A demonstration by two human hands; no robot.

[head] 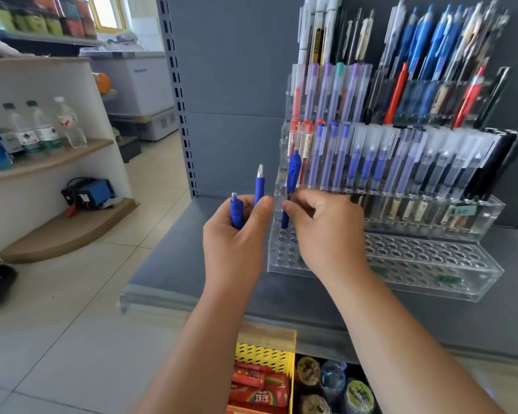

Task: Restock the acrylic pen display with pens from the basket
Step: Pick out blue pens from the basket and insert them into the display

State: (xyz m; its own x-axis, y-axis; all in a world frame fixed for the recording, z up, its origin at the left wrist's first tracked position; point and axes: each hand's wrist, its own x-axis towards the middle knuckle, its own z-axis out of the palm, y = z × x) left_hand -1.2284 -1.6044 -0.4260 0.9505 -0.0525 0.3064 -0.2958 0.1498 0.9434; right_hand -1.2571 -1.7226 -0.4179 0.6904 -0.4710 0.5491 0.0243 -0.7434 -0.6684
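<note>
A blue pen (293,174) stands upright, pinched low on its barrel between the thumb and curled fingers of the right hand (323,231). It is at the left end of the acrylic pen display (431,264), whose perforated front tiers spread to the right of that hand. Just left of it, the left hand (237,234) grips two more blue pens (259,188), tips up, over the grey shelf (192,264) carrying the display; a yellow basket (263,357) shows below the forearms.

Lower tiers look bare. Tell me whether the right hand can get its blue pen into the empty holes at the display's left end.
Probably yes. The right hand pinches the blue pen near upright just above those empty holes, nothing between; the left hand, gripping two pens, is off to the side.
</note>
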